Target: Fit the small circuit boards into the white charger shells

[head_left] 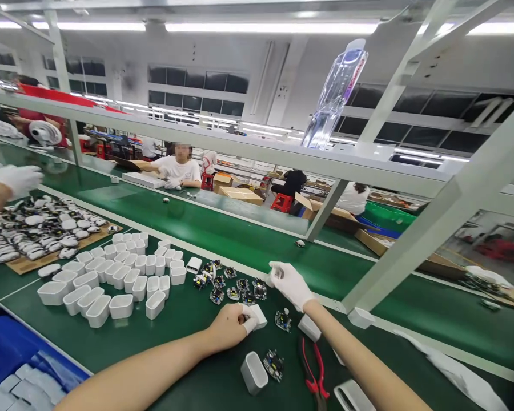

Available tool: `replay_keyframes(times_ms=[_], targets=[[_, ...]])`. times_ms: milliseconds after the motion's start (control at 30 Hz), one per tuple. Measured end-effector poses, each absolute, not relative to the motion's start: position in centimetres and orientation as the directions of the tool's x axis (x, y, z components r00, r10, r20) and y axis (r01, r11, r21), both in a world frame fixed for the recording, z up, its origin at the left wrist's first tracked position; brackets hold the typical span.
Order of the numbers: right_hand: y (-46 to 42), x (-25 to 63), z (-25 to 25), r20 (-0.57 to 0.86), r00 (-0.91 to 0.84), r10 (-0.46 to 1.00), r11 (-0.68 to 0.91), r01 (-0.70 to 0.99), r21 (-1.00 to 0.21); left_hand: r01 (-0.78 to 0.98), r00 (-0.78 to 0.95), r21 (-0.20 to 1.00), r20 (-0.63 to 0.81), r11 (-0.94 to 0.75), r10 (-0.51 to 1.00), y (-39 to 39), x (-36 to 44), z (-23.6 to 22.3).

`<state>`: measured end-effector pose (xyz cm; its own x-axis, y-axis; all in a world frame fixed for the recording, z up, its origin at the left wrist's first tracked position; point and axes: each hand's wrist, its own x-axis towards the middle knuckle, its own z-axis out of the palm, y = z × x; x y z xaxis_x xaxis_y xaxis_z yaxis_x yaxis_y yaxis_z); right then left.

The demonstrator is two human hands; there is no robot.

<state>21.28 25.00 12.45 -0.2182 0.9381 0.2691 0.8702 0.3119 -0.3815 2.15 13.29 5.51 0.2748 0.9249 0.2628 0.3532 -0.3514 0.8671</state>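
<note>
My left hand (228, 328), with white covers on its fingertips, is closed around a small white plastic housing (259, 317) above the green bench. Up and to the right, my right hand (292, 285) in a white glove has its fingers curled together; what they hold, if anything, is hidden. Just left of those fingers is a circuit board (260, 289), part of a cluster of several boards (218, 281). A single board (283, 321) lies below my right hand. Nearer to me, an upright white housing (254, 372) stands beside another board (273, 365).
Red-handled pliers (312, 371) lie under my right forearm. Many open white housings (122, 274) stand left, before a cardboard sheet (21, 265) piled with parts. A co-worker's gloved hand (17, 180) shows at far left. A slanted metal post (406, 211) rises at right, beyond the green conveyor belt (223, 228).
</note>
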Motion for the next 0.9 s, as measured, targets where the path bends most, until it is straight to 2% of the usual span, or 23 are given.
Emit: replay_keyframes(times_ms=[133, 233, 400, 600, 767, 900], targets=[[20.6, 23.6, 10.0, 0.278, -0.237, 0.931, 0.323, 0.890, -0.321, 0.418, 0.277, 0.795, 0.349, -0.439, 0.895, 12.7, 1.8, 5.8], [17.2, 22.8, 9.0, 0.386, -0.216, 0.897, 0.335, 0.902, -0.274, 0.461, 0.286, 0.743, 0.394, -0.486, 0.874, 12.6, 1.4, 5.7], [12.0, 21.0, 7.9, 0.491, -0.327, 0.807, 0.477, 0.852, -0.216, 0.539, 0.343, 0.671, 0.378, -0.509, 0.860, 12.8, 1.0, 5.0], [11.4, 21.9, 6.8, 0.461, -0.382, 0.801, 0.525, 0.818, -0.234, 0.600, 0.434, 0.591, 0.326, -0.539, 0.840, 12.5, 1.0, 4.9], [11.3, 22.0, 7.7, 0.390, -0.554, 0.735, 0.663, 0.708, -0.244, 0.730, 0.459, 0.455, 0.226, -0.510, 0.859, 12.2, 1.3, 5.4], [11.0, 22.0, 8.2, 0.367, -0.605, 0.706, 0.705, 0.646, -0.291, 0.726, 0.454, 0.489, 0.187, -0.483, 0.871, 12.1, 1.5, 5.7]])
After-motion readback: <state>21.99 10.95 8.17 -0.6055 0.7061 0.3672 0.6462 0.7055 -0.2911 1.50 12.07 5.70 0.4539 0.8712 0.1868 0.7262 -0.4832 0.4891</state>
